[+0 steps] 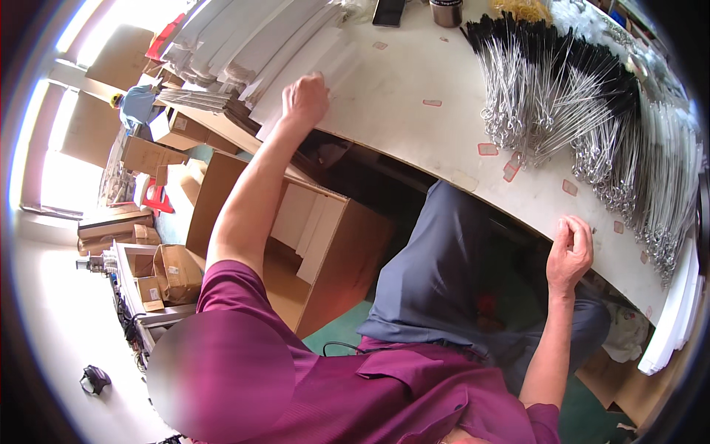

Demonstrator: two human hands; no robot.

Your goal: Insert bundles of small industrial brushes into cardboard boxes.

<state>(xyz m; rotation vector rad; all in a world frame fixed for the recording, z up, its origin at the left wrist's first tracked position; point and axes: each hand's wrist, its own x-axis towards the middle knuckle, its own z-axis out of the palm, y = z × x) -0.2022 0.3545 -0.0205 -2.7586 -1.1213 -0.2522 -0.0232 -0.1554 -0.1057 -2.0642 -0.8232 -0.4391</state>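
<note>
My left hand (305, 100) is closed in a fist over the table's left part, beside stacks of long white sleeves or bags (255, 44). A pale, see-through sheet (334, 63) lies at its knuckles; whether the fingers hold it is hidden. At the table's near edge on the right, my right hand (569, 255) has its thumb and fingers drawn together, with nothing showing between them. Beyond it lies a large heap of thin wire brushes (518, 96) with black bristles and looped metal ends.
Small red-edged labels (487, 149) dot the white tabletop (414, 126). A metal cup (446, 12) and a dark phone (388, 12) stand at the back. White strips (673, 318) hang over the right edge. Cardboard boxes (177, 274) and an open wooden cabinet (333, 251) are at left; another person (137, 106) is beyond.
</note>
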